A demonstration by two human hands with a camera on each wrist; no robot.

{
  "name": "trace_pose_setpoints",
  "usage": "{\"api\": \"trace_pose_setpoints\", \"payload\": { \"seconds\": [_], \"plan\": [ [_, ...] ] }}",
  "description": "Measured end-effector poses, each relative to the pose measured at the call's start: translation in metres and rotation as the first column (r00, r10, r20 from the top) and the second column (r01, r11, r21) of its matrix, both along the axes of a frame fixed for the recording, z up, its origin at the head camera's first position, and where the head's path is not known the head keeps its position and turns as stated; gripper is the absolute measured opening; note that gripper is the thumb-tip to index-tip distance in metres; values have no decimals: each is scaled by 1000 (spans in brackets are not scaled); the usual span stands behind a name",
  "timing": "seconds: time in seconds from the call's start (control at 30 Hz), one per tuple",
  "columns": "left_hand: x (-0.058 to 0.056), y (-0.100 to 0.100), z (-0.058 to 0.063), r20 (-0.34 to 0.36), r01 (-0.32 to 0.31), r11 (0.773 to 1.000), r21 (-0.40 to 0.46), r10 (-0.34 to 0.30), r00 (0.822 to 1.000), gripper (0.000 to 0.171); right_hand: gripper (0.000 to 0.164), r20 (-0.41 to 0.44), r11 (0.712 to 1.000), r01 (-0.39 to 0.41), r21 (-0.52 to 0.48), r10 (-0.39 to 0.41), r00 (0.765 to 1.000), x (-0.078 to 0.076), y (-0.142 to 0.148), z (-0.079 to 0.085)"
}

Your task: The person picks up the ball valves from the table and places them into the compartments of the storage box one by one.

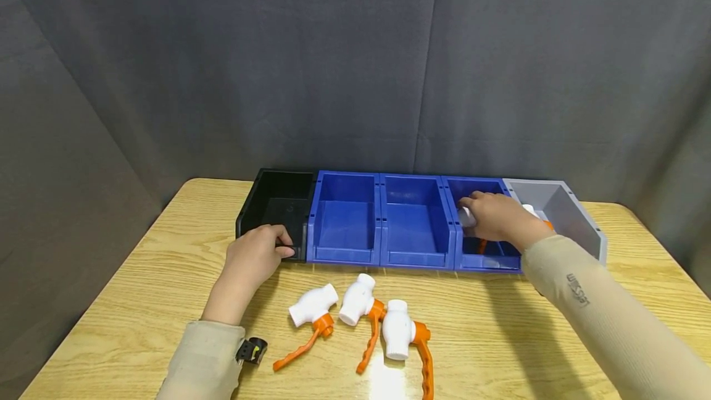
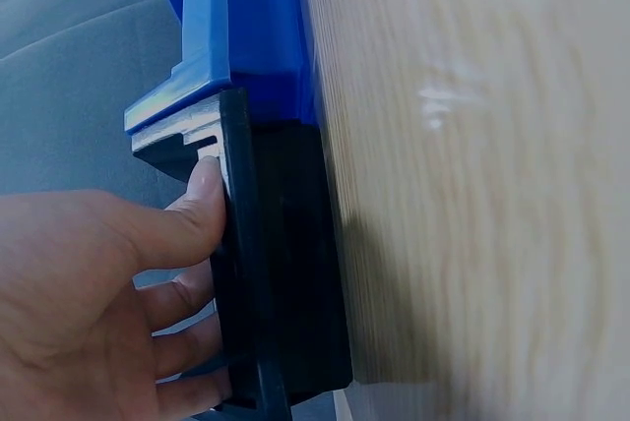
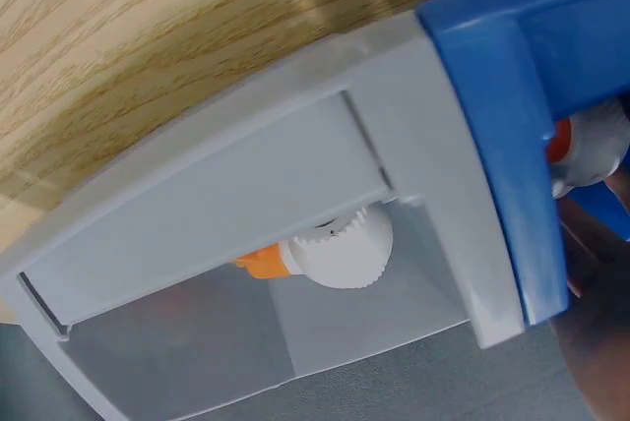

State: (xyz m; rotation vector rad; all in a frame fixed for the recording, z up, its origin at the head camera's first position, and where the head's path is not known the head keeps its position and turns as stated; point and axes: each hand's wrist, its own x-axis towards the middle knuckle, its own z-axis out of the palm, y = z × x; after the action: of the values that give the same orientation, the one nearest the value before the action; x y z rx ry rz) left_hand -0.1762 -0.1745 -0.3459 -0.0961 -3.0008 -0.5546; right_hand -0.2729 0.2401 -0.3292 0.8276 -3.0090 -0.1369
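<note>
My left hand (image 1: pixel 254 258) grips the front rim of the black bin (image 1: pixel 286 210) at the row's left end. In the left wrist view, the thumb presses on the bin's edge and the other fingers curl over it. My right hand (image 1: pixel 494 218) reaches into the rightmost blue bin (image 1: pixel 502 263), holding a white ball valve (image 1: pixel 466 217) with an orange handle. Part of that valve (image 3: pixel 597 146) shows in the right wrist view; the fingers and bin wall hide the rest.
Three white ball valves with orange handles, a left one (image 1: pixel 313 305), a middle one (image 1: pixel 357 300) and a right one (image 1: pixel 397 329), lie on the wooden table (image 1: pixel 139 301). Another valve (image 3: pixel 345 249) is in the grey bin (image 1: pixel 580 221). Two more blue bins (image 1: pixel 347 224) stand mid-row.
</note>
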Motion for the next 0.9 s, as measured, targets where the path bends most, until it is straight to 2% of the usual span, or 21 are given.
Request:
{"api": "trace_pose_setpoints", "payload": {
  "seconds": [0.17, 0.37, 0.6, 0.9],
  "plan": [
    [1, 1, 1, -7, -3, 1000, -1, 3, 1000, 7, 47, -35, 999, -38, -29, 37, 999, 4, 3, 1],
    [0, 1, 0, -8, -2, 1000, -3, 2, 1000, 7, 44, -56, 997, -45, -66, 41, 998, 10, 5, 3],
    [-1, 0, -1, -10, -1, 1000, -12, 0, 1000, 8, 38, -98, 996, -83, -38, 79, 992, 14, 9, 4],
    [-1, 0, -2, 1, -6, 1000, -15, 6, 1000, 8, 29, -241, 985, -170, -24, 159, 957, 24, 13, 2]
  ]
}}
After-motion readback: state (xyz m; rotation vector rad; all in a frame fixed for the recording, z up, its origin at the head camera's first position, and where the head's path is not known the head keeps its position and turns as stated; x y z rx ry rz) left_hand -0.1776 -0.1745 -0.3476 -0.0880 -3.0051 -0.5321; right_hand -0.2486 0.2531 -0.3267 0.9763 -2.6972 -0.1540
